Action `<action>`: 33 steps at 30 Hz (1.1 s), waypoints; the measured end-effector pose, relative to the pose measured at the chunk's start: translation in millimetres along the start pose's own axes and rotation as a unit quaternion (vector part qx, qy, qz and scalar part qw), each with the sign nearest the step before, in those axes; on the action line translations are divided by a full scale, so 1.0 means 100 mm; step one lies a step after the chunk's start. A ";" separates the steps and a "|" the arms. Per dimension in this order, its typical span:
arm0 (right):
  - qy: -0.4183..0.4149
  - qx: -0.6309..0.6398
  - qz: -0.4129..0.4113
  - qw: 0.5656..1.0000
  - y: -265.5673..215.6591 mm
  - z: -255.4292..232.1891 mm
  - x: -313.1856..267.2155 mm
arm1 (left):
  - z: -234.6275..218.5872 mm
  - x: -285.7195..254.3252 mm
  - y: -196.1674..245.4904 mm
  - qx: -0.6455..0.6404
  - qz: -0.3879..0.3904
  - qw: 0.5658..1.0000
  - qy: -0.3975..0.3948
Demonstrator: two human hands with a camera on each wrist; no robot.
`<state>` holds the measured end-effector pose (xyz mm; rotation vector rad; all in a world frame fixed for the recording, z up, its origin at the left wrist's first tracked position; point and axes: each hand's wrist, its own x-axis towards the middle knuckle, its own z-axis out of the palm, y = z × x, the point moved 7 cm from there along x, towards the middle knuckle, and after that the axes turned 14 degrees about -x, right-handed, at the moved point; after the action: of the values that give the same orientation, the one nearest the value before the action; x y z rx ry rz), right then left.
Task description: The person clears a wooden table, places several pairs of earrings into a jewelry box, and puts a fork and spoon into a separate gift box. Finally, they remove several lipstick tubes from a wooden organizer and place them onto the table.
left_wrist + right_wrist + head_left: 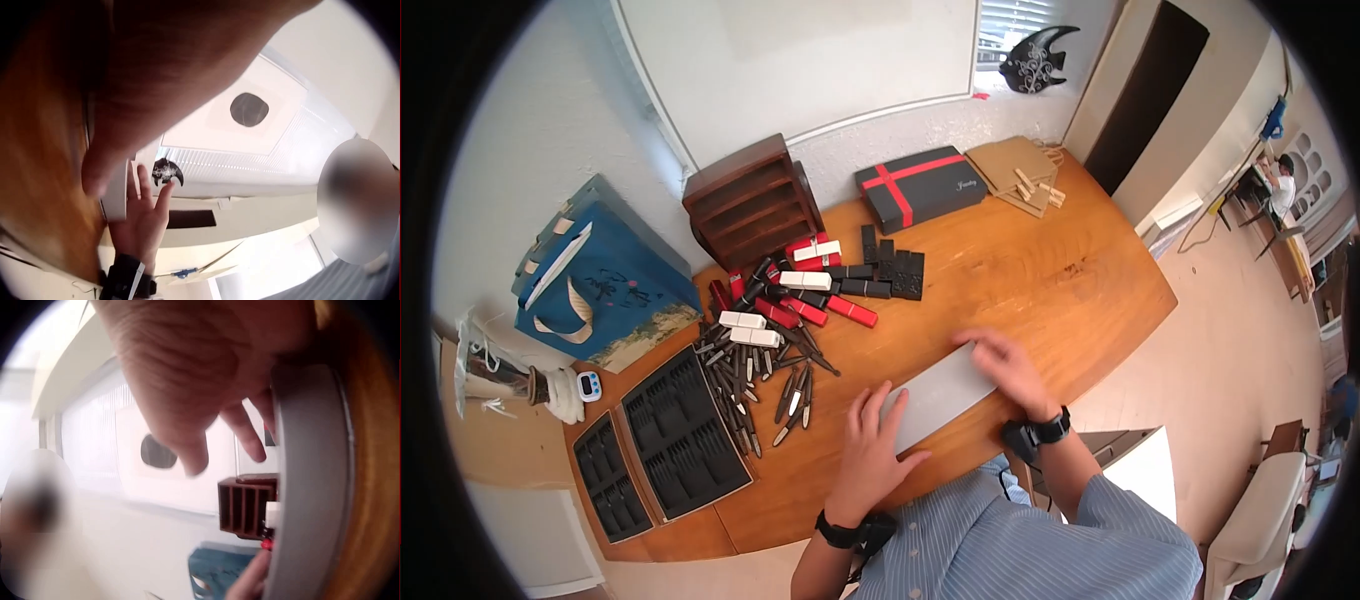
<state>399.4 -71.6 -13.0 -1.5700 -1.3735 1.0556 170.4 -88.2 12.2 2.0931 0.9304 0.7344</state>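
Observation:
A long, flat, grey box (940, 402) lies on the wooden table in front of the person, between both hands. My left hand (868, 452) is at its left end, fingers extended along the end and thumb spread toward the near side. At the other end is my right hand (1012, 376), its fingers reaching over the far corner. In the right wrist view, the grey side of the box (312, 481) stands beside the spread thumb and fingers. The left wrist view shows the left thumb (97, 169) close to the box's pale end (115, 203).
Left of the box lie a pile of dark pens (795, 398) and red, white and black small boxes (850, 310). Black slotted trays (685, 425) lie farther left. Behind stand a wooden rack (750, 205), a blue bag (605, 280) and a ribboned black box (930, 190).

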 end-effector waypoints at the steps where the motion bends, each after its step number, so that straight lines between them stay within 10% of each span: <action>1: 0.002 -0.161 -0.097 0.982 -0.15 0.06 -0.03 | 0.06 -0.02 -0.07 0.038 0.009 0.999 -0.002; 6: -0.024 -0.526 -0.274 0.805 -0.65 0.32 -0.27 | 0.00 0.08 -0.08 0.056 0.010 0.998 -0.026; 12: -0.150 -0.516 -0.315 0.782 -0.69 0.55 -0.16 | -0.05 0.24 -0.22 -0.029 -0.029 0.997 -0.071; 17: -0.204 -0.510 -0.328 0.768 -0.74 0.66 -0.06 | -0.16 0.21 -0.64 -0.400 -0.083 0.911 -0.056; 23: -0.141 -0.507 -0.290 0.799 -0.96 -0.09 0.68 | -0.36 0.19 -0.67 -0.360 -0.052 0.922 0.131; 33: -0.027 -0.608 -0.199 0.768 -0.99 -1.06 2.35 | -0.28 0.23 -0.63 -0.198 -0.048 0.973 0.105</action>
<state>481.3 169.1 95.6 -1.8745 -2.5292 -0.2246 139.0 -29.2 -16.4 1.6337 0.9048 1.0130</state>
